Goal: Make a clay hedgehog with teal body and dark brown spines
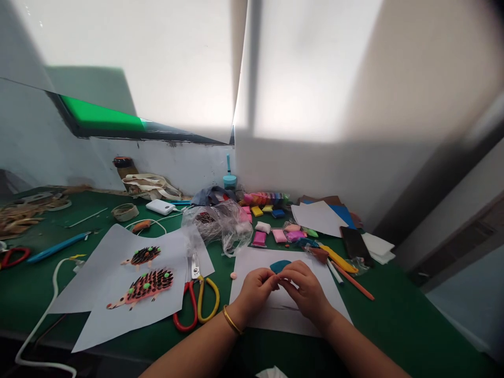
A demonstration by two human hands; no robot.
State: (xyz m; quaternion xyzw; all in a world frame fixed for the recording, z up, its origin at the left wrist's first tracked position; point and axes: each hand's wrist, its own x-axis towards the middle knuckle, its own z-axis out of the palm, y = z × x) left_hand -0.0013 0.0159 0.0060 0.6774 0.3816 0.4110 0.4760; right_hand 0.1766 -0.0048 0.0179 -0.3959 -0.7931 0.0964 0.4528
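1. Blue shape (280, 265), maybe soft clay, seems to be lying on the white paper (242, 262), just behind our fingertips.
2. Our left hand (255, 291) is leaning in from the left, and we are keeping its thumb and pointing finger close together.
3. Our right hand (305, 289) is meeting it at the tips. Something tiny may be hiding there; we cannot tell if the fingers are squeezing it.
4. We are probably pinching or rolling a little bit. The next move is likely calling for slow, soft fingers.
5. Around us, from the left, two spiky animals (146, 287) are lying on other sheets, then big scissors (196, 270) are sitting near our left wrist, maybe getting in its way.
6. One pink dot (233, 275) is resting at our paper's left edge, bright packets (259, 239) are crowding its back, and an orange pen (360, 284) is lying to the right.
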